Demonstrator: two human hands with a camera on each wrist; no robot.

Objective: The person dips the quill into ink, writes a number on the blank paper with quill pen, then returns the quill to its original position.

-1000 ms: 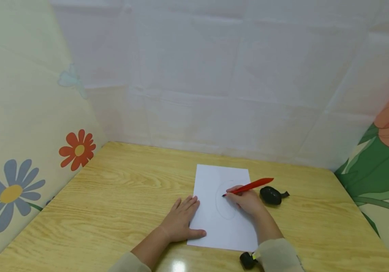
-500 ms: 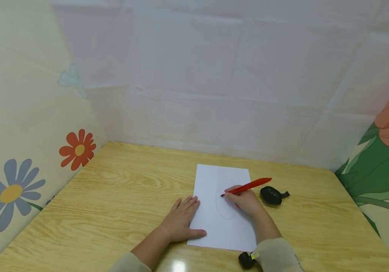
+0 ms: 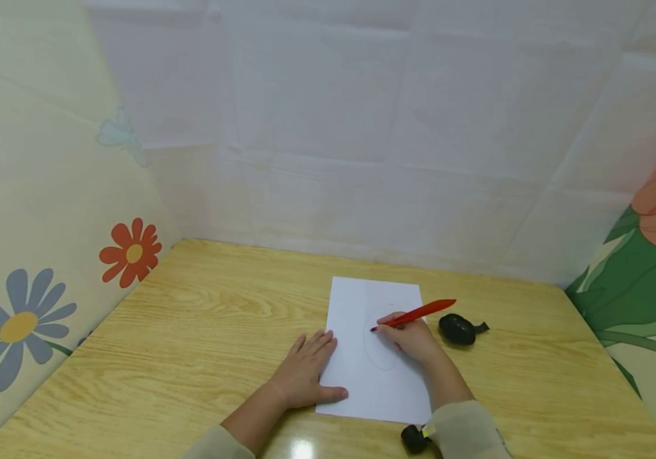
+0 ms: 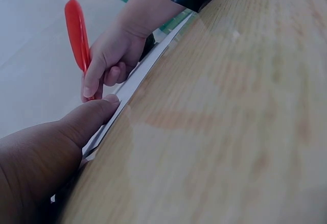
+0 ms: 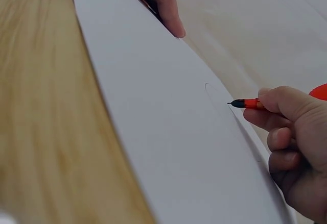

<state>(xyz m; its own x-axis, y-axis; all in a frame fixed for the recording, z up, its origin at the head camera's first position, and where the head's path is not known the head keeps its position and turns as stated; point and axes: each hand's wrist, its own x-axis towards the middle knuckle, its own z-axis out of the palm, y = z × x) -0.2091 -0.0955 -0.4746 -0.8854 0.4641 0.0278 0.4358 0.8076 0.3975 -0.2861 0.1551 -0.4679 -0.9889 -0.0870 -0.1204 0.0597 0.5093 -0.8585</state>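
Observation:
A white sheet of paper (image 3: 356,382) lies on the wooden table, with a thin oval line drawn on its right half. My right hand (image 3: 414,338) pinches a red pen (image 3: 428,310) with a feather-shaped top end. In the right wrist view the pen's dark tip (image 5: 237,103) is over the paper near the drawn curve; whether it touches I cannot tell. My left hand (image 3: 305,373) rests flat on the sheet's left edge, fingers spread and thumb on the paper. The left wrist view shows that thumb (image 4: 92,119) close to the pen hand.
A shiny black oval object (image 3: 457,330) with a short tail lies right of the paper. A small black device (image 3: 415,439) sits at my right wrist. A pale cloth wall (image 3: 362,159) stands behind the wooden table (image 3: 218,319), and flower-printed panels flank it.
My right hand and the pen have shifted slightly to the left over the paper. The left hand, the paper and the black object have stayed in place.

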